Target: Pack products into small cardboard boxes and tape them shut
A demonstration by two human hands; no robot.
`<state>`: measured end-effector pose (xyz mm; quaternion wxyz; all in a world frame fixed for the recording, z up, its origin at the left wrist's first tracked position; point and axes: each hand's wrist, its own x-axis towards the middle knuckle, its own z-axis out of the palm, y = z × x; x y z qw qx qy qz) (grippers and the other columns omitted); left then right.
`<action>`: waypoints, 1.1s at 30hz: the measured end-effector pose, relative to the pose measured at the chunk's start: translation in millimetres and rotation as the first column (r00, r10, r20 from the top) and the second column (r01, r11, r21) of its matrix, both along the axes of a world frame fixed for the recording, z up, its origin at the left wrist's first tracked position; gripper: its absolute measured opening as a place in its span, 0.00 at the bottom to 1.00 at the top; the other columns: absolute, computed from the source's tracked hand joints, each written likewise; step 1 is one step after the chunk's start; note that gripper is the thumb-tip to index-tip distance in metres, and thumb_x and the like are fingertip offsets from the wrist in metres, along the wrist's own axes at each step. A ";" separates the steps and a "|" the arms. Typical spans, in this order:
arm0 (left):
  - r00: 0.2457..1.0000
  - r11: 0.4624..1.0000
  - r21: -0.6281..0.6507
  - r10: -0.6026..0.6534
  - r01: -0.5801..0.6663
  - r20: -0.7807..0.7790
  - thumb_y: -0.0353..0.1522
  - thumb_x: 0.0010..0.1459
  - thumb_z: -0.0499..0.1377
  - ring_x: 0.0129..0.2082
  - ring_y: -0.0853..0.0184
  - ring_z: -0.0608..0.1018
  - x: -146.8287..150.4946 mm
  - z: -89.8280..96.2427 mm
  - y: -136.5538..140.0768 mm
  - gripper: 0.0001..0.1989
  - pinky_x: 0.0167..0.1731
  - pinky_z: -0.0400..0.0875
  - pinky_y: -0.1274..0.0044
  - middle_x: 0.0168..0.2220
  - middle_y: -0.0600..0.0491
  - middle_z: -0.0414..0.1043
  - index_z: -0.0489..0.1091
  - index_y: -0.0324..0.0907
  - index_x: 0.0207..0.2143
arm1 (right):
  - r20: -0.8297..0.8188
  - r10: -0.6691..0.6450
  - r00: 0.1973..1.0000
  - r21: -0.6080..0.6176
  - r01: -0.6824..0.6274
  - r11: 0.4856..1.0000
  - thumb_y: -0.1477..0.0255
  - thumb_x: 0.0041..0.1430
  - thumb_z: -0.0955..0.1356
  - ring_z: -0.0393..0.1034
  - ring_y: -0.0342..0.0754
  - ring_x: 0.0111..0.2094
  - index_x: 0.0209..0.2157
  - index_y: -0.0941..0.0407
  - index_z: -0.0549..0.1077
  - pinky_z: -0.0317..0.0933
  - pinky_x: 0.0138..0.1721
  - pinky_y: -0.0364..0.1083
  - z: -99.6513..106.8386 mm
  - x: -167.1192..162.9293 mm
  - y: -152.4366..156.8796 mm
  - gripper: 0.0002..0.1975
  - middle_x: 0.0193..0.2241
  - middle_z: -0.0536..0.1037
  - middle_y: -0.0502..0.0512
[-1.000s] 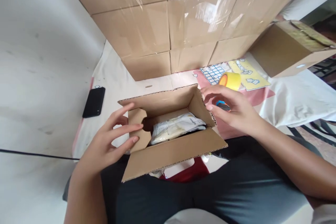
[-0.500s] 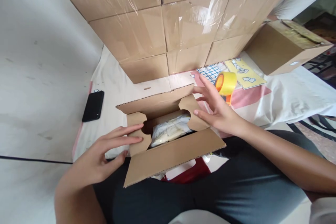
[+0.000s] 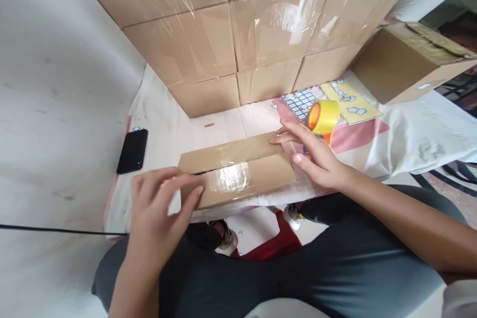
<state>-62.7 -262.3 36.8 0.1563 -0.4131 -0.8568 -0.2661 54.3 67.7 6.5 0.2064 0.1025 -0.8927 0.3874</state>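
A small cardboard box (image 3: pixel 257 177) lies in front of me with its two long flaps folded down. A narrow dark gap shows between the flaps at the left, and shiny clear tape (image 3: pixel 234 177) covers part of the top. Curled around the left end of the box is my left hand (image 3: pixel 158 203), its thumb and forefinger pressed on the flaps. My right hand (image 3: pixel 315 156) rests its fingertips on the far right corner, fingers apart and stretched. Just beyond it stands a yellow tape roll (image 3: pixel 328 116) with orange and blue parts. The contents of the box are hidden.
Stacked cardboard boxes (image 3: pixel 186 49) wrapped in clear film rise behind. A larger carton (image 3: pixel 395 64) stands at the right. On the cloth-covered surface (image 3: pixel 156 104) lie a black phone (image 3: pixel 132 151) and a small brown sliver (image 3: pixel 209 124). A wall (image 3: pixel 55 109) bounds the left.
Both long flaps have come down over the box, covering the plastic packet and the short end flaps. My left hand has moved from the left end flap onto the long flaps' left end.
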 end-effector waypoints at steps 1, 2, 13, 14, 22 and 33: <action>0.993 0.993 -0.080 -0.090 0.085 -0.069 0.34 0.60 0.63 0.47 0.56 0.74 3.7 1.1 3.0 0.16 0.49 0.65 0.61 0.47 0.52 0.75 0.70 0.54 0.49 | -0.009 0.004 1.000 0.023 -0.003 1.000 0.57 0.71 0.59 0.70 0.57 0.56 0.72 0.47 0.49 0.59 0.60 0.62 2.2 -0.2 -0.8 0.32 0.53 0.78 0.59; 0.980 0.978 -0.146 -0.165 0.148 -0.111 0.34 0.60 0.63 0.49 0.54 0.74 7.0 1.5 6.0 0.18 0.50 0.64 0.60 0.49 0.52 0.77 0.69 0.55 0.53 | -0.015 0.002 1.000 0.043 -0.001 0.999 0.58 0.71 0.60 0.70 0.57 0.56 0.71 0.48 0.50 0.60 0.60 0.62 5.2 -0.1 -1.5 0.31 0.53 0.78 0.59; 0.955 0.931 -0.300 -0.260 0.209 -0.141 0.40 0.61 0.61 0.66 0.53 0.68 15.7 -14.6 25.8 0.38 0.66 0.55 0.61 0.65 0.49 0.65 0.51 0.47 0.71 | -0.154 -0.776 0.611 -0.176 0.756 0.630 0.65 0.62 0.70 0.66 0.60 0.59 0.58 0.49 0.65 0.64 0.57 0.63 1.8 27.4 59.2 0.24 0.58 0.68 0.64; 0.955 0.930 -0.311 -0.253 0.196 -0.155 0.40 0.62 0.61 0.66 0.53 0.68 16.8 -15.3 27.1 0.38 0.66 0.55 0.61 0.66 0.49 0.65 0.51 0.46 0.71 | -0.056 -0.799 0.599 -0.264 0.763 0.590 0.65 0.61 0.70 0.68 0.59 0.57 0.57 0.49 0.64 0.67 0.54 0.62 -8.7 26.9 68.4 0.24 0.57 0.69 0.63; 0.943 0.954 -0.289 -0.168 0.081 -0.288 0.38 0.61 0.62 0.62 0.54 0.71 31.7 -18.9 41.2 0.33 0.63 0.59 0.63 0.62 0.48 0.71 0.61 0.41 0.66 | 0.328 -0.659 0.677 -0.680 0.653 0.333 0.67 0.52 0.73 0.77 0.52 0.38 0.49 0.52 0.64 0.71 0.39 0.51 -52.3 5.1 88.9 0.24 0.36 0.77 0.54; 0.880 0.950 -0.294 -0.223 0.101 -0.420 0.44 0.63 0.52 0.58 0.52 0.73 8.8 -56.1 31.6 0.32 0.54 0.64 0.60 0.62 0.50 0.70 0.55 0.51 0.69 | 0.298 -0.558 0.775 -0.790 0.528 0.311 0.60 0.46 0.75 0.79 0.53 0.37 0.39 0.56 0.72 0.73 0.39 0.49 -66.6 -1.4 77.7 0.21 0.35 0.82 0.55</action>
